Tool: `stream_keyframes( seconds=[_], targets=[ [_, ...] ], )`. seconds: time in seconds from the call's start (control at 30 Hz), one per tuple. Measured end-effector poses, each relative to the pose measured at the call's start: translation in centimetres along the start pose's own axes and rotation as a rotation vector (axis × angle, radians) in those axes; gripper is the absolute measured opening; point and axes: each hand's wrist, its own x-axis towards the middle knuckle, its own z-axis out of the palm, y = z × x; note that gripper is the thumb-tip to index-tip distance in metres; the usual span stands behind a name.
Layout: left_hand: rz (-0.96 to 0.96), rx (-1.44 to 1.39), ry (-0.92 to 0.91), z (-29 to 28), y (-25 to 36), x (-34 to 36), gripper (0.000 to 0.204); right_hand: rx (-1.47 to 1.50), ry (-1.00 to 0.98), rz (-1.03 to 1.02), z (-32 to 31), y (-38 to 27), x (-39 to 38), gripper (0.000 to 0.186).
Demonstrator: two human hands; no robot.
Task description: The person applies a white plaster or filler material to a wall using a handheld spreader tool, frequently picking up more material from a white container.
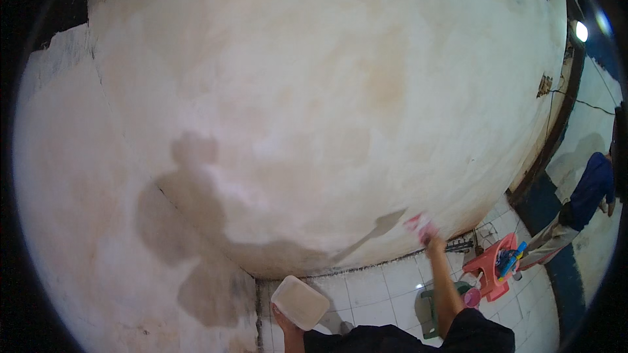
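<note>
My left hand is closed on the side of a pale rectangular plastic tub, held low near the wall corner. Its inside looks off-white; whether it contains anything is unclear. My right arm reaches forward and to the right, and my right hand grips a pink-and-white brush-like tool, smeared by motion. The tool is in front of the lower right of a whitish, stained wall; I cannot tell whether it touches. A long shadow with a broad flat end falls on the wall beside it.
A pink plastic stool holding tools stands on the white tiled floor to the right. Near it are a green stool and a pink container. Another person in dark blue stands by the far-right wall. A cracked corner runs down the left.
</note>
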Motion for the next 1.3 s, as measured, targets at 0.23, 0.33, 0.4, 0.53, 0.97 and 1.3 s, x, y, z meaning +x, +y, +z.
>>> stream_keyframes(
  seconds=[0.23,0.33,0.4,0.53,0.97,1.3],
  targets=[
    [-0.052,-0.021,-0.011,-2.8,-0.4,0.1,0.051,0.176,-0.254,-0.005,21.2,-10.1,-11.8,0.041],
    [-0.167,-0.105,-0.039,-4.1,-1.0,0.2,0.058,-0.080,-0.310,-0.722,31.8,-25.2,-13.8,0.019],
    [-0.157,-0.075,0.016,-2.3,0.7,-1.1,0.054,-0.425,0.007,-1.302,37.2,-33.6,-15.9,0.014],
    [-0.050,-0.009,0.012,-1.5,-0.1,-1.9,0.056,-0.298,0.369,-2.189,46.0,-47.3,-12.8,0.020],
    [0.047,0.087,-0.090,-3.6,-1.6,-2.8,0.057,-1.094,-0.500,-1.942,48.9,-22.5,-19.7,0.023],
    [-0.051,0.085,-0.050,0.0,-0.1,-6.8,0.054,-0.863,-1.030,-0.601,28.8,-14.0,-33.5,0.018]
  ],
)
